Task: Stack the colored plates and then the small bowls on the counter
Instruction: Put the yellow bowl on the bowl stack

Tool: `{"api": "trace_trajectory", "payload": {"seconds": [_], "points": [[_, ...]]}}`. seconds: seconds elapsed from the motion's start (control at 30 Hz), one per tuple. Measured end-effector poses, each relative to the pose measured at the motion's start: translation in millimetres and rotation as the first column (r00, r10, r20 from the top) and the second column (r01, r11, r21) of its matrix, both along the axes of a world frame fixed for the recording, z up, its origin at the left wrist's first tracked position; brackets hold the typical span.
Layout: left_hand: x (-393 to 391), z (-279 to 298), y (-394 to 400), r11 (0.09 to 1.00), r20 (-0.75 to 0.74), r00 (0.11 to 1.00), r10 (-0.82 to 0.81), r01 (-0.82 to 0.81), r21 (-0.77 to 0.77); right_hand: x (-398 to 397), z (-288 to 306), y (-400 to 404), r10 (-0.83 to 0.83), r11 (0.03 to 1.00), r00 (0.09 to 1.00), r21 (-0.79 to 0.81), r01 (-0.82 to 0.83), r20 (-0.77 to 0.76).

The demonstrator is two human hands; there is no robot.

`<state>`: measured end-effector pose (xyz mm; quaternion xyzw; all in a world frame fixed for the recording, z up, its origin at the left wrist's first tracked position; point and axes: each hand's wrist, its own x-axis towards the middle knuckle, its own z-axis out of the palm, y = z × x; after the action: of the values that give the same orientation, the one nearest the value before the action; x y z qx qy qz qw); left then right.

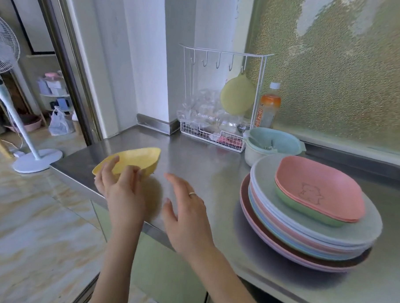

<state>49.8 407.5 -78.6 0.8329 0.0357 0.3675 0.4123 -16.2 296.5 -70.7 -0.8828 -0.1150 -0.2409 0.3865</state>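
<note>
My left hand (121,189) grips a small yellow bowl (134,160) by its near edge, tilted and lifted above the left end of the steel counter (205,165). My right hand (187,210) hovers open beside it, fingers spread, holding nothing; a ring is on one finger. At the right stands a stack of colored plates (309,238), pink, blue and grey-white among them. On top of that stack sit small squarish bowls, pink ones (319,186) nested in a green one (306,209).
Behind the plates stand nested pale bowls, blue over cream (275,143). A white wire rack (219,99) with hooks, clear plastic and a hanging yellow-green pad stands at the back, an orange-labelled bottle (268,108) beside it. A standing fan (17,120) is on the floor at left.
</note>
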Motion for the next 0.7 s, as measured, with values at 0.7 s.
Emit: {"api": "trace_trajectory", "payload": {"seconds": [0.7], "points": [[-68,80,-207,0.519,-0.117,0.515,-0.849,0.770,-0.371,-100,110,-209,-0.695,0.539,0.672,0.432,0.723,-0.257]]}}
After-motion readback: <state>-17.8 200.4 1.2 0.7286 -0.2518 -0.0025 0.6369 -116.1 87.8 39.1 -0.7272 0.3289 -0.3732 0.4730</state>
